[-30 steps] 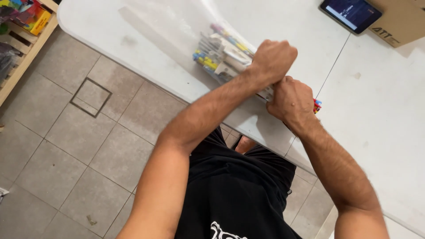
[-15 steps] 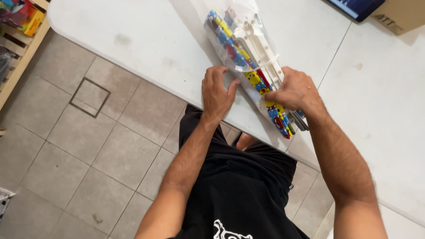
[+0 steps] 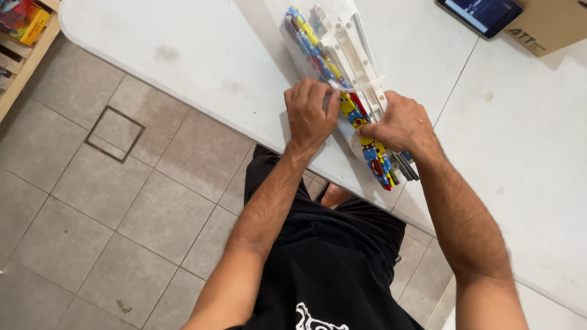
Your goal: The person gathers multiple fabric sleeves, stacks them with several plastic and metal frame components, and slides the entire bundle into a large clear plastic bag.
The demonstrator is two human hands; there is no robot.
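Clear plastic bag (image 3: 330,49) of colourful patterned rods and white plastic parts lies on the white tabletop (image 3: 183,67), near its front edge. Left hand (image 3: 310,113) pinches the bag mouth; right hand (image 3: 397,125) grips the protruding rods. Step looks like bagging; next needs a steady push.

Left hand (image 3: 310,115) now on bundle (image 3: 342,98)
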